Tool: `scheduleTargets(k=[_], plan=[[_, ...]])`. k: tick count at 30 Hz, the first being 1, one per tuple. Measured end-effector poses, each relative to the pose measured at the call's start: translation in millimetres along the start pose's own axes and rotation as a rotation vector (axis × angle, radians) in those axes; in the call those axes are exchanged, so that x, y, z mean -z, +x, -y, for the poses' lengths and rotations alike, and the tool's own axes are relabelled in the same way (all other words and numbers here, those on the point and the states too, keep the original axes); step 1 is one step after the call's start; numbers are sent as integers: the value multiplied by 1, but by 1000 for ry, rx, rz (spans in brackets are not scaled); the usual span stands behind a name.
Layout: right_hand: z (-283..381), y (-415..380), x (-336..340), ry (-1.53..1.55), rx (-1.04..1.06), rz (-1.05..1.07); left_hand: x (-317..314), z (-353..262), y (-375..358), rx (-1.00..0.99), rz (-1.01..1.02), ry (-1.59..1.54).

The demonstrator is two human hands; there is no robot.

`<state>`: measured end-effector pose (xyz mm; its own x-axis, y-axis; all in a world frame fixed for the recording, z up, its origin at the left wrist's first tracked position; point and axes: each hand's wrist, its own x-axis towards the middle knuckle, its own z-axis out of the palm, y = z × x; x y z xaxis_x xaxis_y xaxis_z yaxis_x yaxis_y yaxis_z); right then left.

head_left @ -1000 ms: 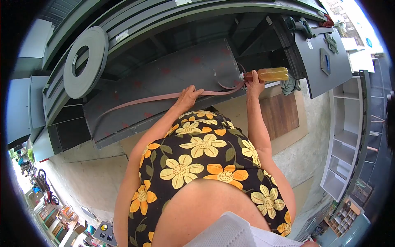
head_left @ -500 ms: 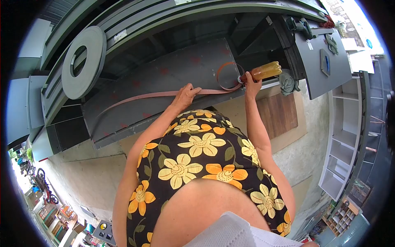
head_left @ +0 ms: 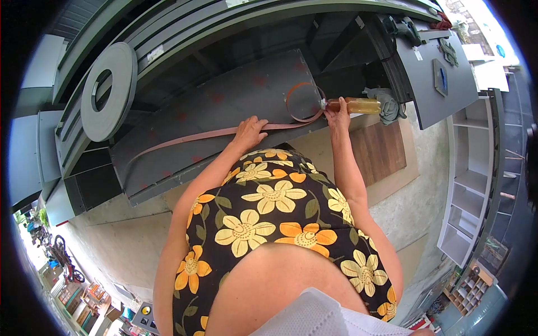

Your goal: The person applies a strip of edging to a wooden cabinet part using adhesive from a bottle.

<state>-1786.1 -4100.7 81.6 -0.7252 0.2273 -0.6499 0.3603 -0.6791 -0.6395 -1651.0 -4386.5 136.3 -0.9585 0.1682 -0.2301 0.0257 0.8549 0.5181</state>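
Note:
A long pinkish-brown flat strip (head_left: 190,136), like edge banding, runs across a dark grey panel (head_left: 224,101) and curls into a loop at its right end. My left hand (head_left: 250,133) is closed over the middle of the strip, near the panel's front edge. In my right hand (head_left: 337,117) is a clear plastic bottle (head_left: 363,105) of amber-brown liquid. The bottle lies almost level, its white neck pointing left and touching or very near the strip beside the loop. My fingers hide part of the bottle's underside.
A large grey-white roll (head_left: 122,92) leans at the left on stacked dark boards. Right of the bottle lies a crumpled grey-green cloth (head_left: 386,106). A dark board (head_left: 434,84) holds a blue-marked block, and a power tool (head_left: 402,29) rests behind. A white shelf unit (head_left: 468,168) stands at far right.
The bottle has swung from slanting upward to nearly level, and its neck has shifted slightly left. My left hand has slid a little to the left along the strip.

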Motion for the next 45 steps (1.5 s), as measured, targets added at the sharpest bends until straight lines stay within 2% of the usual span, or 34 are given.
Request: scheduleTargets(k=[6,10,13,18,27,36,45], plan=[[1,2,7,93,-142,82,-9,-11,16,26,41,15],[2,-9,2,116,-172,63,-18,-13,25,94,26,-63],[4,-11,6,130,-205,92,-14,-16,26,163,90,-149],[6,-15,13,102,-254,125,-21,-12,29,159,73,-149],[-3,-13,16,77,-277,173,-4,-29,28,213,-23,-103],[-4,-24,6,-150,-252,277,5,-35,23,160,-99,-40],[-9,-9,10,-80,-273,250,9,-26,12,132,-148,-30]])
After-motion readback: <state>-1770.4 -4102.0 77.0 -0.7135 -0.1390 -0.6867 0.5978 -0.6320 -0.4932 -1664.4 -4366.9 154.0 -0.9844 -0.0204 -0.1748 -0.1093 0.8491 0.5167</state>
